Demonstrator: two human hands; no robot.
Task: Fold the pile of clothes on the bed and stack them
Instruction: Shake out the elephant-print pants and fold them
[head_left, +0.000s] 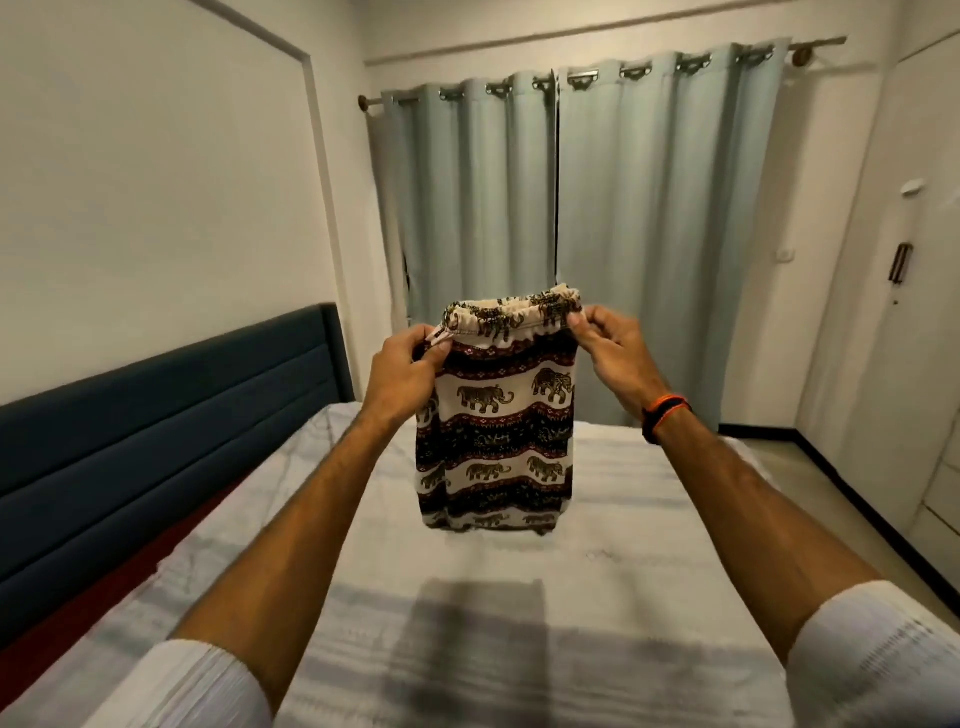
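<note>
Now, grip: left hand and right hand pinch the elephant-print shorts by the waistband.
Risk: legs may crumple unevenly when lowered onto the bed.

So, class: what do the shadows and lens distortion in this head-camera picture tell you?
Head view: the elephant-print shorts cast a dark rectangular shadow on the bed towards the camera; wide-angle bending curves the curtain rod and walls; no obvious glare.
</note>
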